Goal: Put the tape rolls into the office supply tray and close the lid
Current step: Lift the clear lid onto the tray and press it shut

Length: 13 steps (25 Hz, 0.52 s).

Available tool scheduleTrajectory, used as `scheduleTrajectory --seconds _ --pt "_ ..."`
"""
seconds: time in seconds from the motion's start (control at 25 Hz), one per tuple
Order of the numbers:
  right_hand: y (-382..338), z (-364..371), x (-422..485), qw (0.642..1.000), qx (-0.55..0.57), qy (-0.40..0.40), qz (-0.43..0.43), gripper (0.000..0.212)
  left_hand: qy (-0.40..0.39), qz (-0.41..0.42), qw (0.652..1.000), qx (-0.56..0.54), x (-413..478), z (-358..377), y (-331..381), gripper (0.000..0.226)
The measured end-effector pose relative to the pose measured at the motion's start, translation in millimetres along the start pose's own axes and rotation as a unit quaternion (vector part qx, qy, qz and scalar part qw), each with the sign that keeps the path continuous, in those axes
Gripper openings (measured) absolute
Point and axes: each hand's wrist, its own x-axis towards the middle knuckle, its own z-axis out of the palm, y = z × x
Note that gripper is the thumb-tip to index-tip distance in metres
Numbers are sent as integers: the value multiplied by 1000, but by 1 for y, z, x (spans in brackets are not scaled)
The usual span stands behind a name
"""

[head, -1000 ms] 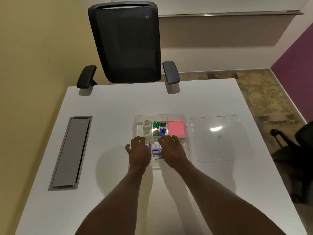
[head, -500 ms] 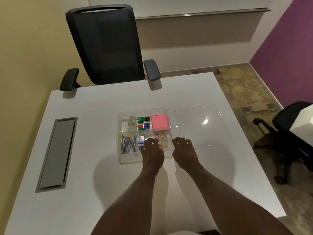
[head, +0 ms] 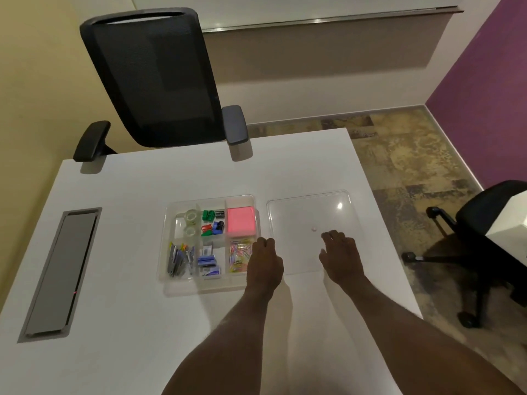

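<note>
The clear office supply tray (head: 170, 283) sits open on the white table. Two clear tape rolls (head: 191, 216) (head: 190, 231) lie in its back-left compartment. The flat clear lid (head: 299, 212) lies on the table just right of the tray. My left hand (head: 264, 262) hovers over the tray's right edge, at the gap between tray and lid, fingers curled, nothing held. My right hand (head: 340, 256) rests over the lid's near part, fingers spread, palm down.
The tray also holds a pink note pad (head: 241, 222), coloured sharpeners, pens, staples and paper clips. A grey cable hatch (head: 58, 272) is set into the table at left. One black chair (head: 159, 78) stands behind the table, another (head: 490, 238) at right.
Both hands have moved right, off the tray's near compartments. The left hand now sits at the tray's right edge, the right hand over the lid. The view has also shifted.
</note>
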Motion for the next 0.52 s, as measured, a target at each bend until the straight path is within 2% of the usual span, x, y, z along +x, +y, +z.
scheduleTrajectory --seconds 0.28,0.52 --pt "65 8 59 999 22 -13 23 43 -37 -67 997 -13 55 30 30 45" --pt "98 17 96 988 94 -27 121 51 -56 -158 986 25 84 44 33 48"
